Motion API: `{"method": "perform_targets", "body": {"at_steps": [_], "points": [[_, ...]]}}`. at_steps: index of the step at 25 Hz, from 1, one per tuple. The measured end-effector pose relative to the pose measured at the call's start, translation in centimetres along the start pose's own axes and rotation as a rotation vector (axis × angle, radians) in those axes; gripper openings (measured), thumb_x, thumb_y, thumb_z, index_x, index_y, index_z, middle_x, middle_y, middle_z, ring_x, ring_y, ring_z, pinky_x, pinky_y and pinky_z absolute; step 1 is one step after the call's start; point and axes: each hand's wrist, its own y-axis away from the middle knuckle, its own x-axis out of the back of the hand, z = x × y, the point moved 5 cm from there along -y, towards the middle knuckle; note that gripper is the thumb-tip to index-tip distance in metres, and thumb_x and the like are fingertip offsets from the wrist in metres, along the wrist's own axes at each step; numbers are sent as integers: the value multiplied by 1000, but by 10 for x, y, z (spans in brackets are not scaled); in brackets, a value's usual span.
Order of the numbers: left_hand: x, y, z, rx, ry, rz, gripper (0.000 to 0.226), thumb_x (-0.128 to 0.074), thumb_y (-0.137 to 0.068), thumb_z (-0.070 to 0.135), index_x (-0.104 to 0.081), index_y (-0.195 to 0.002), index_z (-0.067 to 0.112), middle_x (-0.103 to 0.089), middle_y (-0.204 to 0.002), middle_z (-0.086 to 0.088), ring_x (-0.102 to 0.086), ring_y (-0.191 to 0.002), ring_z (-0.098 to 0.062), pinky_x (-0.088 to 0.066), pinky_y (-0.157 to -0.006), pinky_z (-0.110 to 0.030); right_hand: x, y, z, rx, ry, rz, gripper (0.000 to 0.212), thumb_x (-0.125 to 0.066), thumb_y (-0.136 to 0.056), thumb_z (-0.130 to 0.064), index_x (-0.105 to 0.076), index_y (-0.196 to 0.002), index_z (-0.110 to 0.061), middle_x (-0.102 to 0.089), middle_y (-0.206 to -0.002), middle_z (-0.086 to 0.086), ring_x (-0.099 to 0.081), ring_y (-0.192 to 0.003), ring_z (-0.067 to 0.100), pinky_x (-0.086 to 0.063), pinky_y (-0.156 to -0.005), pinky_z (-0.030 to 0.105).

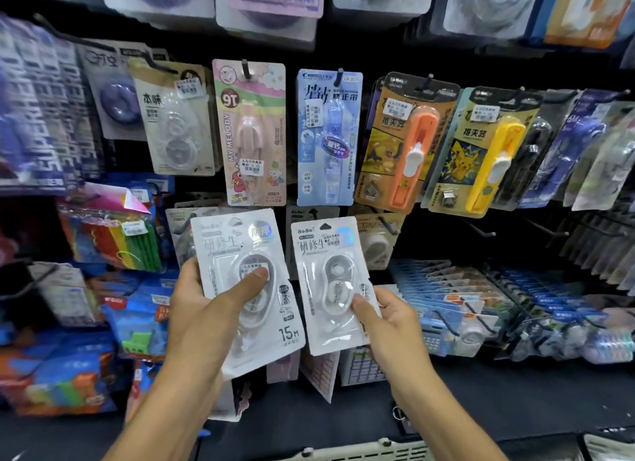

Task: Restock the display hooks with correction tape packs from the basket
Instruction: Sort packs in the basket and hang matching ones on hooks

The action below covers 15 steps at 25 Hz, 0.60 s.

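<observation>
Overhead, black pegboard display wall carried hooks. Left hand gripped larger white correction tape pack; right hand pinched smaller white pack, evidently for hanging. Cream plastic basket lay below.

White pack in left hand: "15M". White pack in right hand: "BoBo". Pink hanging pack: "MY MELODY". Blue hanging pack: "CR-25". Far-left dark packs: "SUPERHERO".
</observation>
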Motion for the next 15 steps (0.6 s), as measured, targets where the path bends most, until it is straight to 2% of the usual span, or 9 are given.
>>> {"method": "perform_targets", "body": {"at_steps": [1, 2, 4, 7, 9, 10, 11, 13, 15], "points": [[1, 0, 0, 5, -6, 7, 46, -85, -78, 17, -65, -117, 32, -80, -99, 15, -78, -84, -8, -60, -60, -24, -4, 1, 2, -12, 13, 15, 16, -59, -101, -22, -74, -97, -26, -78, -92, 0, -73, -86, 25, -56, -74, 42], [2, 0, 0, 11, -8, 13, 46, -85, -78, 18, -65, -117, 32, -80, -99, 14, -78, -86, -10, -61, -66, -31, -7, 4, 4, -8, 2, 30, 17, -59, -100, -22, -75, -94, -27, -78, -91, 0, -73, -88, 27, -55, -73, 42], [3, 0, 0, 21, -2, 16, 46, -87, -76, 22, -66, -116, 31, -80, -101, 11, -79, -89, -15, -60, -76, -40, -12, 11, 2, 26, -46, 60, 18, -60, -100, -25, -74, -92, -32, -78, -91, -5, -74, -85, 18, -54, -66, 27], [5, 2, 4, 6, -21, 25, 47, -89, -72, 25, -66, -114, 30, -80, -98, 13, -78, -86, -10, -58, -74, -37, -16, 4, 0, -31, 33, 125, 6, -65, -96, -35, -67, -97, -29, -77, -90, -7, -71, -75, 11, -50, -62, 27], [6, 2, 5, 8, -32, 29, 49, -90, -69, 27, -66, -112, 31, -80, -97, 16, -77, -85, -8, -57, -73, -34, -20, -5, 2, -217, -16, 86, 24, -68, -95, -27, -53, -113, -26, -73, -96, 2, -65, -61, 9, -48, -51, 29], [8, 2, 5, 13, -32, 30, 52, -90, -66, 30, -66, -112, 31, -80, -97, 15, -78, -85, -9, -57, -74, -35, -24, -4, 4, -282, -99, 28, 35, -67, -95, -21, -45, -122, -29, -69, -104, 4, -65, -63, 11, -53, -50, 31], [9, 1, 4, 26, -25, 26, 58, -92, -60, 35, -66, -112, 31, -80, -98, 14, -78, -86, -10, -59, -74, -36, -29, -3, 4, -313, -119, 21, 45, -66, -95, -19, -39, -127, -35, -65, -111, 2, -67, -73, 14, -59, -59, 36], [9, -1, 3, 55, -20, 8, 75, -92, -45, 46, -66, -114, 31, -81, -98, 11, -79, -85, -15, -62, -68, -38, -37, -2, -4, -159, -1, -2, 43, -68, -92, -36, -43, -125, -48, -61, -121, -8, -66, -95, 11, -59, -85, 41], [4, -1, 0, 83, -77, -33, 81, -94, -39, 49, -65, -113, 31, -81, -96, 8, -80, -84, -20, -65, -69, -46, -54, 8, -17, 12, -59, -138, 43, -74, -78, -57, -54, -116, -56, -68, -114, -13, -67, -102, 10, -57, -88, 33]]}}
